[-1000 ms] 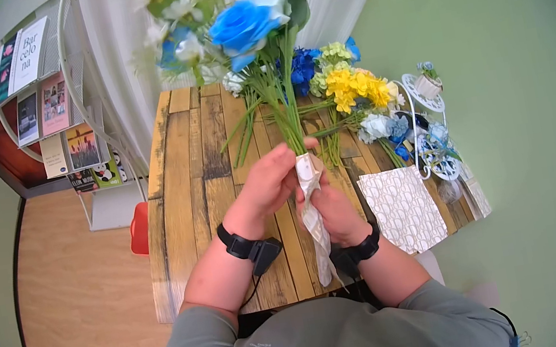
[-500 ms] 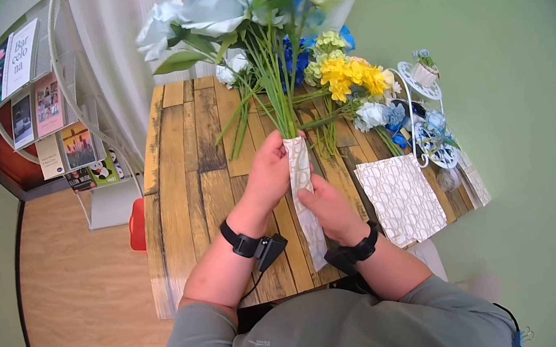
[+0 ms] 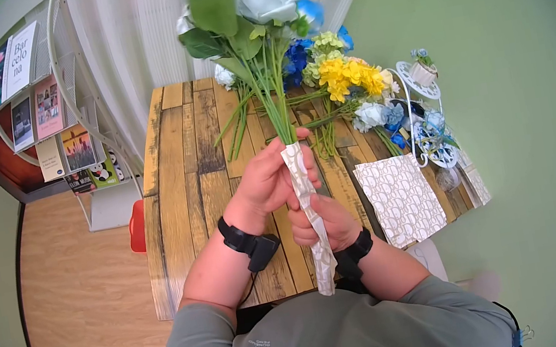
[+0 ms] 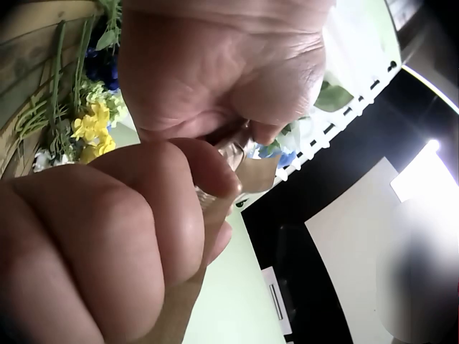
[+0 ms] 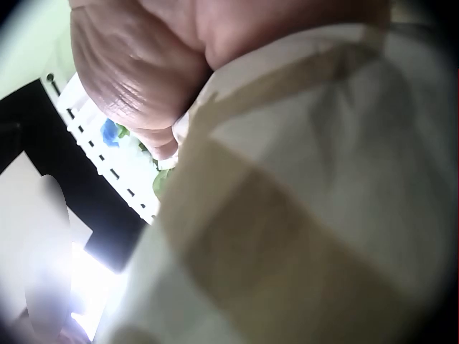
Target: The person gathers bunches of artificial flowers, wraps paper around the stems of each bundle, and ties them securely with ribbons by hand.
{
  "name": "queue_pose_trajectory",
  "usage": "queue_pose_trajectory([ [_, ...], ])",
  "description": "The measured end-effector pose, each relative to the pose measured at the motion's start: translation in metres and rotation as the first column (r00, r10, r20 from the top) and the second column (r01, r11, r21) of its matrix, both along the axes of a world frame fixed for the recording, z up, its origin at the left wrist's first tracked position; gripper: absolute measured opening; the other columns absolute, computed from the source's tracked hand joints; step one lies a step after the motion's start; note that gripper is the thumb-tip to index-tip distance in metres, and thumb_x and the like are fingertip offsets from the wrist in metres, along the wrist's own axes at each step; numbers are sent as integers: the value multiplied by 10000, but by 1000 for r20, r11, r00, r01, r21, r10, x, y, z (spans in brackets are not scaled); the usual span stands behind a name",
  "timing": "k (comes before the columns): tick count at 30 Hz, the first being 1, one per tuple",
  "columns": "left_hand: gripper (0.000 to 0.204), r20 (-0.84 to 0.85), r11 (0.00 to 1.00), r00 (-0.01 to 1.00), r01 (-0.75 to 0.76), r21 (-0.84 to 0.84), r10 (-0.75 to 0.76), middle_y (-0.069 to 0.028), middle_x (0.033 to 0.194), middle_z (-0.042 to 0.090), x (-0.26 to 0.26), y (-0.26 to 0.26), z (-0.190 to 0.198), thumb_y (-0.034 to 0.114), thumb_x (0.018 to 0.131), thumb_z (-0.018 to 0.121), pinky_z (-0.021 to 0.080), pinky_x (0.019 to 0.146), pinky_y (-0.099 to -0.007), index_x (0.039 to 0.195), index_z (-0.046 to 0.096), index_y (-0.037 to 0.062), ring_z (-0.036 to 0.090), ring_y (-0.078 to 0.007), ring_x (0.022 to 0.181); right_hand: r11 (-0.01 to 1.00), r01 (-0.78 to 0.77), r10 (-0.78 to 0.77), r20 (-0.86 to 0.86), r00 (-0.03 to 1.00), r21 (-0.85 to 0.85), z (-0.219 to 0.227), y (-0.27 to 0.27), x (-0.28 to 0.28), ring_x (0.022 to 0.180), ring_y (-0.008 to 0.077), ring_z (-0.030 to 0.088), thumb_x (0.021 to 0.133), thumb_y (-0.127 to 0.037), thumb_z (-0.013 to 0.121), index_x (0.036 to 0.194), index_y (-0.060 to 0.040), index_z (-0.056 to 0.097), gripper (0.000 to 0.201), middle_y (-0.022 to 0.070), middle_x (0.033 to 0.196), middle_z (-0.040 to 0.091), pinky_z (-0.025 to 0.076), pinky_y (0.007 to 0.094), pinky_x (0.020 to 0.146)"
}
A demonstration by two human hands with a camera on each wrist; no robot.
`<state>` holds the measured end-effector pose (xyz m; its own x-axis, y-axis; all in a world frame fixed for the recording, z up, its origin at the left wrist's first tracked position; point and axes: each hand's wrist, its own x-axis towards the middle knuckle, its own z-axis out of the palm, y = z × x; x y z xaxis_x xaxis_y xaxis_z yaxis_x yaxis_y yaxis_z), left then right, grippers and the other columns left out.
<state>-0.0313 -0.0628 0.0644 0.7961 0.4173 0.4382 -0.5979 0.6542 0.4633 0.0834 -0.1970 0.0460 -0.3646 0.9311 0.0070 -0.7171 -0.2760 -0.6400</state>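
A bouquet of artificial flowers (image 3: 268,2), pale-blue and bright-blue roses with leaves, stands up from my hands. Its green stems (image 3: 281,103) run down into a strip of patterned paper (image 3: 297,170) wrapped round them. With my left hand (image 3: 268,179) I grip the wrapped stems near the paper's top edge. Lower down, my right hand (image 3: 327,223) holds the strip, fingers curled round it and thumb against it. The strip's loose end hangs below, towards my shirt. In the left wrist view the right fist (image 4: 107,236) closes on the paper's plain brown side.
More flower stems lie across the wooden table (image 3: 194,224), with yellow flowers (image 3: 350,79) at the right. Patterned paper sheets (image 3: 400,201) lie near the right edge, beside a white metal stand (image 3: 423,120). A magazine rack (image 3: 79,126) stands at the left.
The bouquet has turned, so pale-blue roses now face me where a bright-blue rose and white flowers showed. My right fingers have curled round the strip, which looks narrower and more creased than half a second ago.
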Motion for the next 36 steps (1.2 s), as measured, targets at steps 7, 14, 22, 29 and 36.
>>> queue_pose_trajectory([
  [7,414,84,999,996,31,-18,-30,-93,929,591,7,7,-17,225,1025,577,557,706,-389,1401,458,98,631,-241,812,999,-30,31,72,997,-19,-1,4,-1,538,106,413,1019,-300,568,1088,-83,518,233,-13,708,461,340,262,513],
  [14,381,-274,954,914,-283,98,299,-66,880,600,2,-4,9,163,1021,569,558,677,-340,1381,482,76,627,-186,762,942,307,-328,555,765,134,8,10,-13,510,117,423,993,-85,536,1054,-98,482,82,-1,670,445,360,262,507],
  [22,460,-91,992,988,-122,22,123,-62,881,577,-1,-6,4,298,1014,607,529,662,-351,1410,468,108,591,-173,730,990,-138,141,-133,981,29,8,1,-12,481,66,354,1037,-266,570,906,-148,436,222,-52,619,366,301,239,470],
  [29,308,192,970,956,238,-55,-224,23,768,432,-1,-1,-5,374,1044,538,412,576,-281,1253,527,148,420,-99,608,962,-245,271,-328,905,118,-16,7,-22,480,76,369,1017,-266,604,992,-135,508,165,-52,612,393,311,247,466],
  [36,156,35,996,997,73,-46,-71,35,751,396,-9,9,3,301,1084,458,328,522,-227,1159,519,179,353,-72,580,991,-62,74,99,992,-122,-10,-7,-13,533,79,385,1030,-272,591,1050,-111,520,176,-18,704,442,335,240,494],
])
